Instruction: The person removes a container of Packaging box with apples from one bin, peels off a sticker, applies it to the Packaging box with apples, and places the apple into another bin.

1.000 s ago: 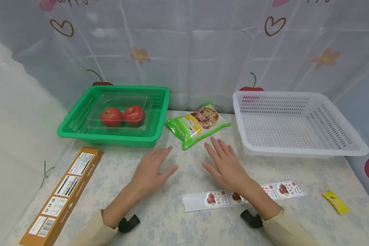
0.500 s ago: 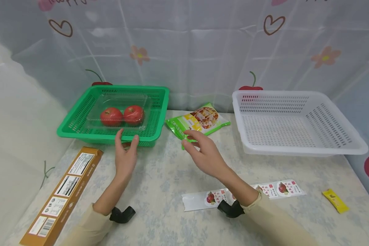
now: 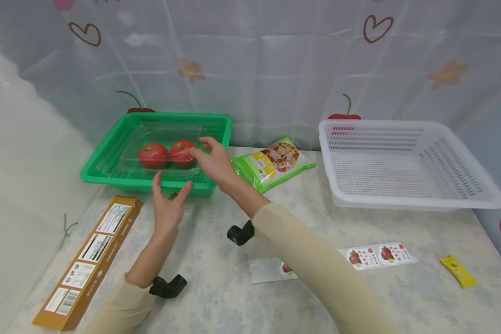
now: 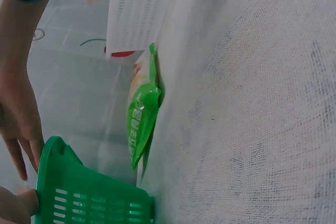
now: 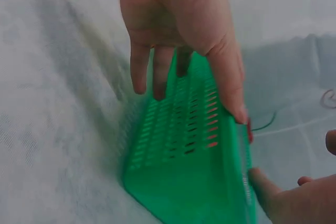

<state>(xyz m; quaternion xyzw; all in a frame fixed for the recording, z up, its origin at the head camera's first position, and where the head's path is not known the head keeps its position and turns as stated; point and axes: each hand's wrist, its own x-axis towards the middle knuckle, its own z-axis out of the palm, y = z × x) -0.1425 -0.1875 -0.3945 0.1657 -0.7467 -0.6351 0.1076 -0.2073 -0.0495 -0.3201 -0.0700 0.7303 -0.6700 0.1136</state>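
Two red round fruits lie in a clear plastic container, which sits inside the green basket. My left hand is at the basket's front rim, one finger over it and the thumb beside it; in the right wrist view its other fingers hang straight along the outer wall. My right hand reaches over the basket's right side, fingers bent loosely near the container's right end. Whether they touch the container I cannot tell. Neither hand is seen lifting anything.
A green snack bag lies right of the basket. Farther right stands a white basket. A long brown box lies at left. A label strip and a small yellow packet lie at front right.
My left hand has moved left and forward to the green basket's rim. My right hand has swung left, past the snack bag, to above the basket's right side. The container has stayed put.
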